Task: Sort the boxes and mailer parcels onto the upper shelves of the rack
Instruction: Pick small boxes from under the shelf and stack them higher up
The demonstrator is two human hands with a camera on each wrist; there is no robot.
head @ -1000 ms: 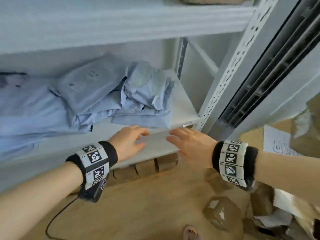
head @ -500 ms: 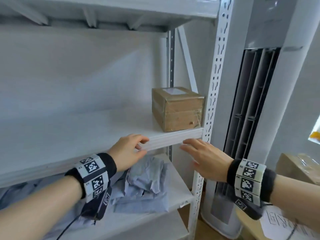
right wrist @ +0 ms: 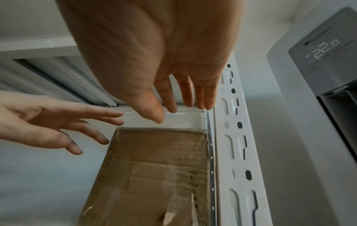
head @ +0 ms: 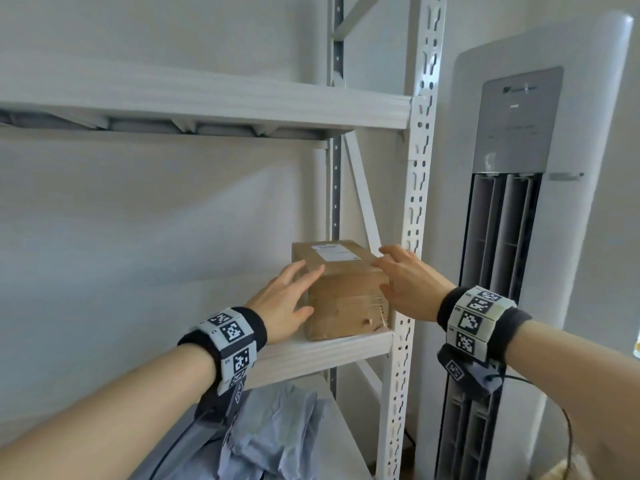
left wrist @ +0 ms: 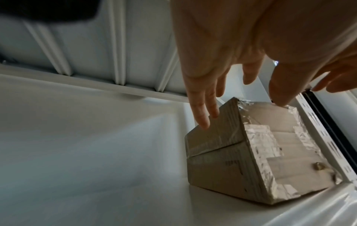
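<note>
A taped brown cardboard box (head: pixel 346 299) with a white label stands at the right end of a white rack shelf (head: pixel 322 355), close against the perforated upright (head: pixel 415 202). My left hand (head: pixel 287 296) is open, its straight fingers reaching the box's left top edge (left wrist: pixel 210 122). My right hand (head: pixel 401 282) is open above the box's right top corner, fingers spread; in the right wrist view they hover over the box (right wrist: pixel 154 168) without gripping it. Blue-grey mailer parcels (head: pixel 277 434) lie on the shelf below.
An empty shelf board (head: pixel 207 102) spans above the box. A tall white floor-standing air conditioner (head: pixel 519 220) stands right beside the rack. The wall closes off the rack's back, and the shelf left of the box (left wrist: pixel 86 152) is bare.
My view rose from the lower mailer shelf to the box shelf. Both hands lifted from the shelf's front edge up to the box's two top sides.
</note>
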